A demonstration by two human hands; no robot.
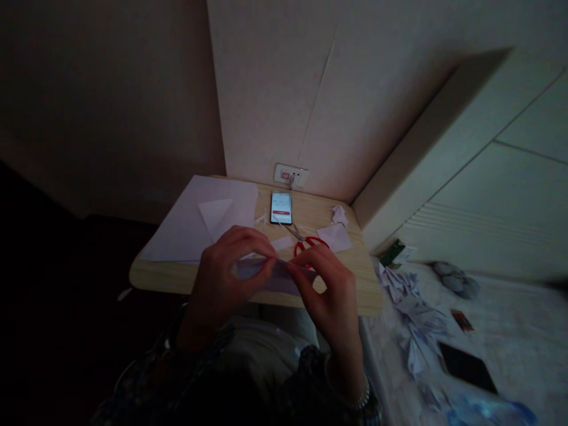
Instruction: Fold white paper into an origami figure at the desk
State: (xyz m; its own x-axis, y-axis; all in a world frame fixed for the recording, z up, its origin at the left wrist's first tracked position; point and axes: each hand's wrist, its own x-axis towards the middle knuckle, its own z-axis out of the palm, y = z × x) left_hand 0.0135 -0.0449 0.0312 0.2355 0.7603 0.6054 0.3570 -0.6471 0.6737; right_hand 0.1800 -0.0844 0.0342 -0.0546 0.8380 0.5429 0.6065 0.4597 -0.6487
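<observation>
1 pr scissors (304,238) part-hidden by R hand (333,278); phone (281,207) nr socket (291,175).

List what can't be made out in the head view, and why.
Held paper: in the head view, the fingers of the left hand and right hand cover its pinched parts; dim light obscures any creases.
Scissors: head view, handles partly behind the right hand.
Phone: head view, screen text too small to read.
Blue item: head view, cut off by the bottom edge.
</observation>
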